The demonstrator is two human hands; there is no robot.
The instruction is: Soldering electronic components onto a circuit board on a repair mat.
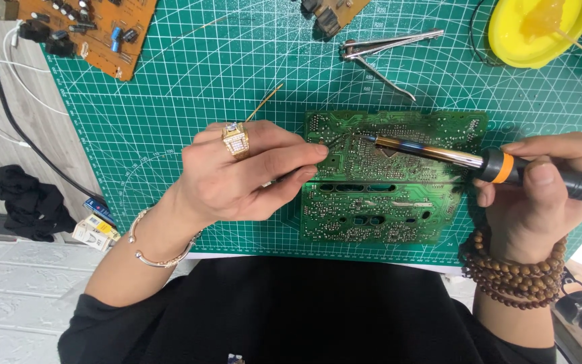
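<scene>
My right hand is clamped on the soldering iron over the green circuit board; my left hand pinches solder wire. The yellow dish at the mat's far right corner holds amber flux.

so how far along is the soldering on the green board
Done: green circuit board lies solder side up on the cutting mat. In hand: right hand holds the soldering iron, tip near the top edge, left hand feeding thin wire. Left: cannot tell which joints remain.
</scene>
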